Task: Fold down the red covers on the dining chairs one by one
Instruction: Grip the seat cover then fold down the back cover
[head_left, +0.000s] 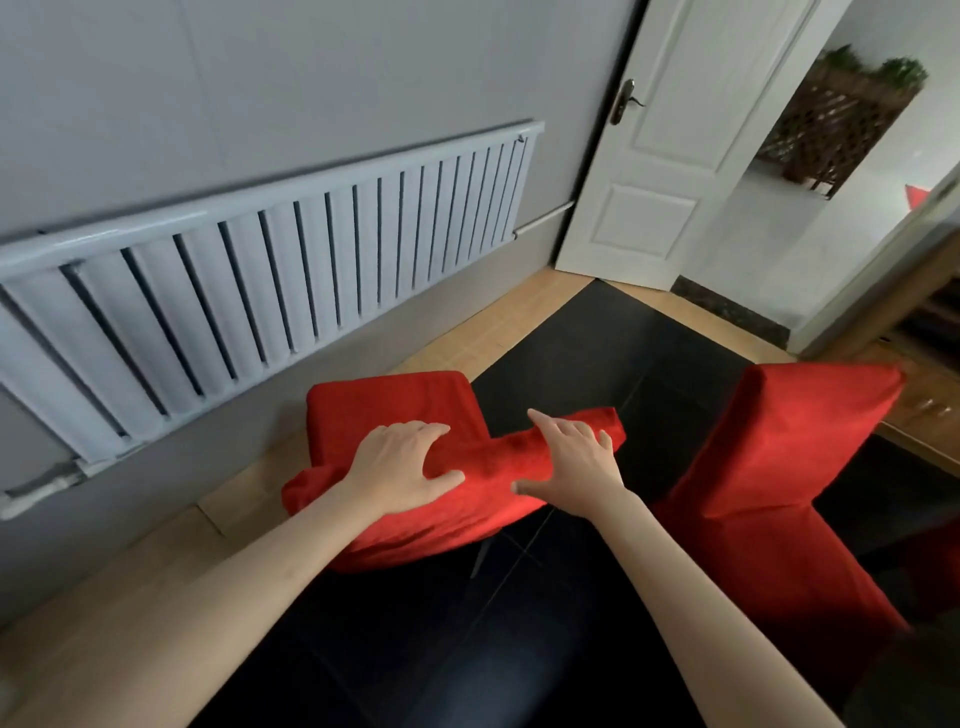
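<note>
A red cover (379, 410) drapes the near dining chair, with its upper part bunched into a thick fold along the top of the backrest. My left hand (402, 470) grips that fold, fingers curled over it and thumb underneath. My right hand (571, 467) rests on the fold's right end with fingers spread and nearly straight. A second chair stands at the right, its red cover (779, 467) hanging smooth and full length.
A white radiator (270, 270) runs along the grey wall on the left. A white door (675, 140) stands ajar at the back. The floor is black tile (597, 343) bordered by wood strips. A wooden cabinet (930, 400) sits at the far right.
</note>
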